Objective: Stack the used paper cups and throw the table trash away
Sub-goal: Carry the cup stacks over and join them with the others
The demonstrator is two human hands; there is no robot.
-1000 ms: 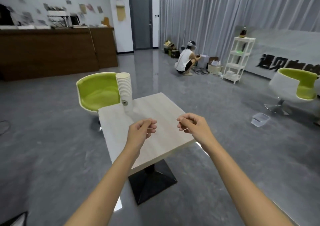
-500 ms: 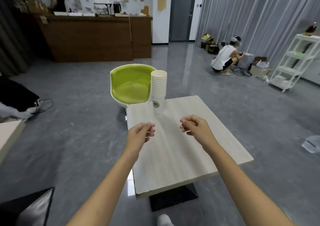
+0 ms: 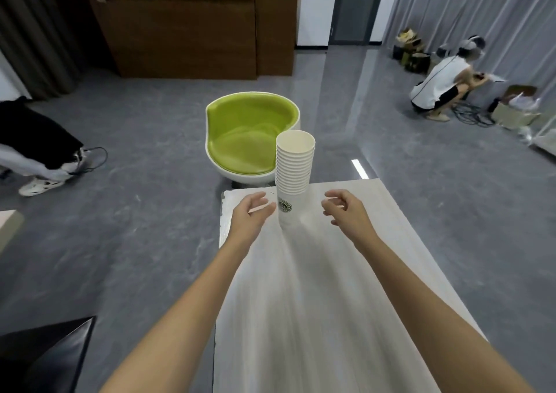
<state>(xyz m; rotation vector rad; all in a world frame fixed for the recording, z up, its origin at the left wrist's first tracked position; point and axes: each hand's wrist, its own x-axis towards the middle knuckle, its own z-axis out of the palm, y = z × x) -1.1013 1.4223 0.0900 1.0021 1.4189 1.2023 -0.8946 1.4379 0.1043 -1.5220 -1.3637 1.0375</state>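
A tall stack of white paper cups stands upright near the far edge of the pale wooden table; the bottom cup carries a green round logo. My left hand hovers just left of the stack's base, fingers apart and curved toward it, the fingertips close to the bottom cup. My right hand hangs a short way to the right of the stack, fingers loosely curled and empty. No loose trash shows on the tabletop.
A green and white tub chair stands right behind the table. A person crouches at the far right by boxes and cables. Another person's legs reach in at left. A brown counter lines the back wall.
My view has swung left and moved closer to the table. Both hands have opened from loose fists and reached forward to either side of the cup stack.
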